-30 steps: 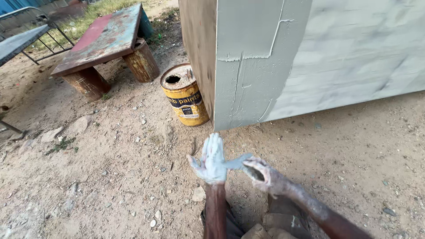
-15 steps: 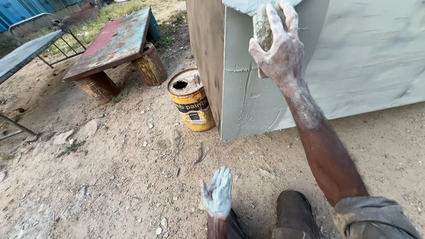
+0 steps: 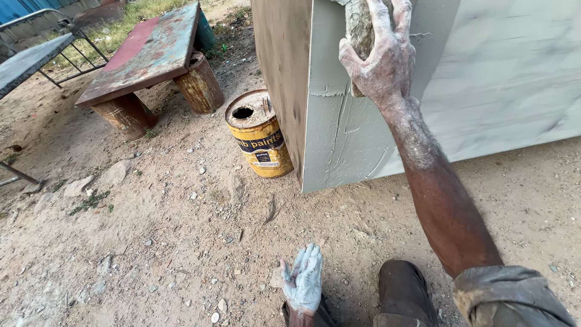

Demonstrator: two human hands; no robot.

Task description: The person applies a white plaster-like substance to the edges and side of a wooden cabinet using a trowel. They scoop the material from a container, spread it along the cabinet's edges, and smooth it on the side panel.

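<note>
Right hand (image 3: 382, 60) raised, gripping block (image 3: 361, 30)

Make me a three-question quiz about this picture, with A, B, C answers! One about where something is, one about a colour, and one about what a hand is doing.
1. Where does the paint can stand?
A. On the dirt beside the corner of the grey panel
B. On top of the rusty bench
C. In the person's lap

2. What colour is the can's lower body?
A. Green
B. Yellow
C. Pink

3. What is the right hand doing?
A. Resting flat on the ground
B. Hanging free, holding nothing
C. Pressing a rough grey block against the panel

Answers: 1 A, the can sits on the ground by the panel's corner. 2 B, its side is yellow below a dark band. 3 C, the fingers wrap the block held to the panel, while the left hand stays low, open and coated pale.
</note>
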